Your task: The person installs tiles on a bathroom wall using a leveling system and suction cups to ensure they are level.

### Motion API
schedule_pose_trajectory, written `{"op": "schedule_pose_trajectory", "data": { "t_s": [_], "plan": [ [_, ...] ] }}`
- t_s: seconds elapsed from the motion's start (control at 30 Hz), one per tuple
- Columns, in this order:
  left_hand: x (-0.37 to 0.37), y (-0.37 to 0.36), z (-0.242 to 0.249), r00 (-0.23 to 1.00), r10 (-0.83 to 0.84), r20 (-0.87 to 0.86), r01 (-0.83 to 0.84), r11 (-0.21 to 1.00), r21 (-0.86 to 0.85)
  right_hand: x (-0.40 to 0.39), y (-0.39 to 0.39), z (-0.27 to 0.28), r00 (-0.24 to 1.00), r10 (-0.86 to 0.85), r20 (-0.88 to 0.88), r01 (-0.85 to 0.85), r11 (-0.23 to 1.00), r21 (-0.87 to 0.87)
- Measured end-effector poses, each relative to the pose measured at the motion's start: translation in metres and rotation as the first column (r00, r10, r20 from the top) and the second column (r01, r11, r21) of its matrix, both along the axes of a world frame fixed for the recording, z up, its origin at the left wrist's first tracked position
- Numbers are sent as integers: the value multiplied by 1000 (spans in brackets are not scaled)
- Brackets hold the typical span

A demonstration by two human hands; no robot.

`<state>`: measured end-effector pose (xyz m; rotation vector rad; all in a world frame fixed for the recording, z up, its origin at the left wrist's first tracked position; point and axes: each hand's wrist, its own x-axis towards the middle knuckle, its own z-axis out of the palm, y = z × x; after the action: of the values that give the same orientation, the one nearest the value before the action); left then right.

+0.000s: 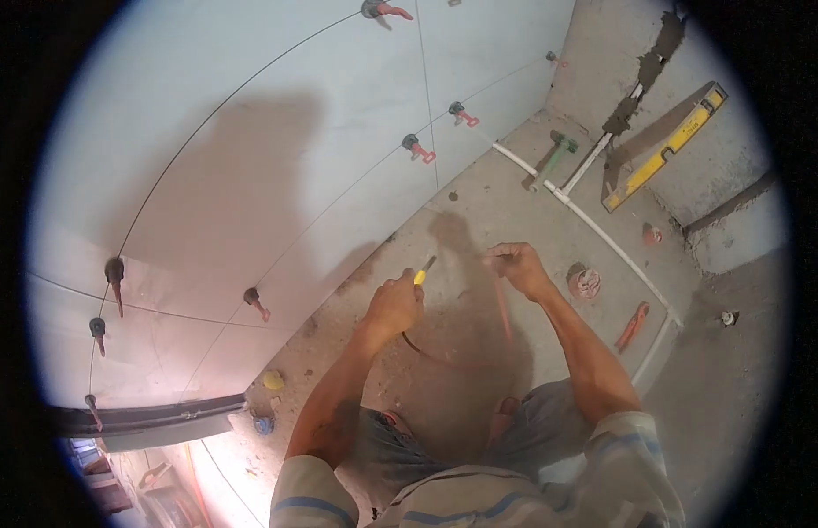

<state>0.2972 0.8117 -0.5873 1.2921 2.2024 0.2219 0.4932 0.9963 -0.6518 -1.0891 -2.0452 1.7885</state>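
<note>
Squeezing a small yellow tool (421, 276) in the closed left hand (393, 304), with its dark tip poking out. Pinching a thin reddish strip (502, 308) in the fingers of the right hand (517, 264). Hanging down from there and bending toward the left hand, looking dark at that end. Cannot tell if held by the left hand too. Past the hands, see a white pipe (594, 224) on the dusty floor (466, 198), with a green tool (561, 153) just beside. Near the right arm, see a red tool (633, 326) and a round pink thing (585, 282). Farther right, see a yellow level (669, 152) by the rough wall (713, 163). To the left, see red and black clips (420, 150) along lines between big pale tiles (356, 185).
</note>
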Motion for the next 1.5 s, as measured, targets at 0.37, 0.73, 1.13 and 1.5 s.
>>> {"op": "schedule_pose_trajectory", "data": {
  "t_s": [0.37, 0.73, 1.13, 1.5],
  "plan": [
    [26, 4, 7, 952, -254, -168, 301, 873, 383, -3, -18, 47, 984, 142, -104, -143, 990, -5],
    [36, 8, 2, 952, -261, -160, 297, 912, 282, -12, -26, 50, 975, 160, -156, -165, 986, -17],
    [75, 16, -2, 960, -237, -153, 260, 953, 157, -20, -35, 39, 981, 134, -140, -114, 983, 144],
    [33, 11, -51, 993, -100, -60, 94, 991, -96, -7, -21, 62, 978, 57, -201, -47, 998, 51]
  ]
}}
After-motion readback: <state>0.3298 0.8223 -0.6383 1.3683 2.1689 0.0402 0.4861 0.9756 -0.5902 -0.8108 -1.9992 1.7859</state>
